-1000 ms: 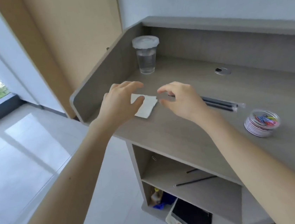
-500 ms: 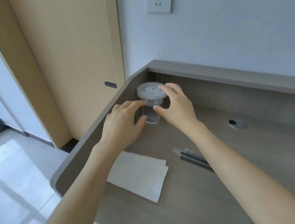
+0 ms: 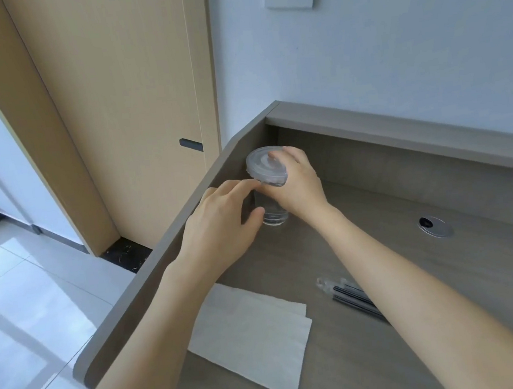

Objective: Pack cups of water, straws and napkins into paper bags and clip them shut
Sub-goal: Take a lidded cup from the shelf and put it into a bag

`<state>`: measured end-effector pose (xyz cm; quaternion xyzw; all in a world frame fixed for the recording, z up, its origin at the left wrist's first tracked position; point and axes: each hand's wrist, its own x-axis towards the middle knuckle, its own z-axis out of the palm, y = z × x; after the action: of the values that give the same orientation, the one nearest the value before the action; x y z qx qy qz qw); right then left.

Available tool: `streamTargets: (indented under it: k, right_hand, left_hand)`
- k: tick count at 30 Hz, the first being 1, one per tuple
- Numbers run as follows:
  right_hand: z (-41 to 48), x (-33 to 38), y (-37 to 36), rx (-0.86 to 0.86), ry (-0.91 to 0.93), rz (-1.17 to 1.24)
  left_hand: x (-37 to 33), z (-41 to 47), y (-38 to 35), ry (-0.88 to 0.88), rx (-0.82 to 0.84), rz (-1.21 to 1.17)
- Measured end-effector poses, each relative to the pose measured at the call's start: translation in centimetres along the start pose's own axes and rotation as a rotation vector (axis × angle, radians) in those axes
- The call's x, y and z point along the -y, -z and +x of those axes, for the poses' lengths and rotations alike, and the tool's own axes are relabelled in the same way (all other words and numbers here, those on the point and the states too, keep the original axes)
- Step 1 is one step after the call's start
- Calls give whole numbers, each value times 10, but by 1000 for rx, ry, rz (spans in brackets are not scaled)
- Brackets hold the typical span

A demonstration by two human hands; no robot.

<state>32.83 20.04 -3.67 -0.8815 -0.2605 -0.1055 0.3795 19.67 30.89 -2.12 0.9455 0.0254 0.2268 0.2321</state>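
A: Head view: what's on the grey surface [image 3: 479,252]?
B: A white napkin [image 3: 252,338], lying flat, nearer the camera than the upright cup of water [image 3: 273,214].
A: Hands?
B: The left hand [image 3: 221,230] curls round the cup's side; the right hand [image 3: 296,186] grips it at the lid [image 3: 265,167]. Wrapped straws [image 3: 350,295] lie to the near right of the cup.

Cup [image 3: 271,207] in the far left corner of the desk [image 3: 363,358], between both hands
Against its left side is the left hand [image 3: 221,230], against its right the right hand [image 3: 299,186]; nearer, the napkin [image 3: 248,332] lies left of the straws [image 3: 349,294], the cable hole [image 3: 436,226] further right
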Motion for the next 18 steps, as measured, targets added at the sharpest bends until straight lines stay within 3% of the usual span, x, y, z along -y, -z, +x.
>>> streamTargets:
  k: [9, 18]
  right_hand:
    - [-17, -6, 9, -123, 17, 10]
    - [-99, 6, 71, -347, -133, -53]
  left_hand:
    - [-2, -1, -4, 5, 15, 31]
    - [-23, -19, -7, -105, 90, -40]
